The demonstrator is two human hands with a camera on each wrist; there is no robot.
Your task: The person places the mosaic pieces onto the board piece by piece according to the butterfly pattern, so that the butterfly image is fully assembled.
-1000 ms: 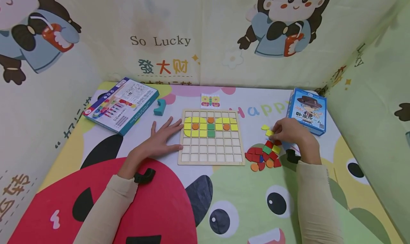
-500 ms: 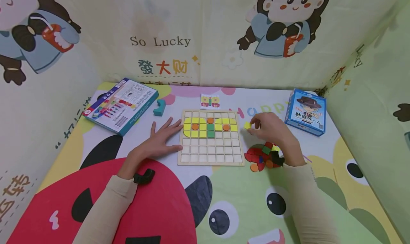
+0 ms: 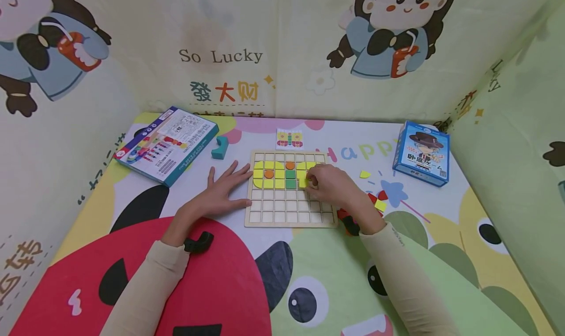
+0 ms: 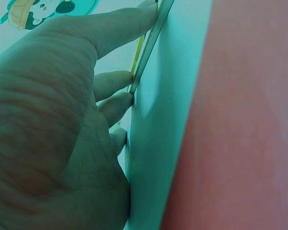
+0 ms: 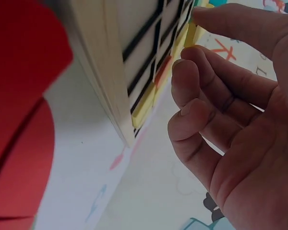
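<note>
My left hand (image 3: pixel 222 193) lies with spread fingers beside the wooden grid board (image 3: pixel 282 225), its thumb and fingertips at the board's left edge. Yellow, green and orange tiles fill part of the upper rows. Over the right half of the grid, my right hand (image 3: pixel 333 189) pinches a yellow tile (image 5: pixel 191 34) between thumb and index finger, low at the cells beside the green tiles (image 3: pixel 291 179). The other right fingers are curled, and the hand covers several cells and tiles. Behind the board lies a small card (image 3: pixel 289 140) with a butterfly pattern of coloured squares.
Loose tiles, among them a yellow square (image 3: pixel 380 205) and red ones (image 5: pixel 19 120), lie right of the board, partly hidden by my right wrist. A blue box (image 3: pixel 422 153) stands at back right. At back left are a flat game box (image 3: pixel 167 144) and a teal block (image 3: pixel 219 148).
My right hand has picked a yellow tile from the loose ones and carried it left onto the board. The left hand has stayed at the board's edge.
</note>
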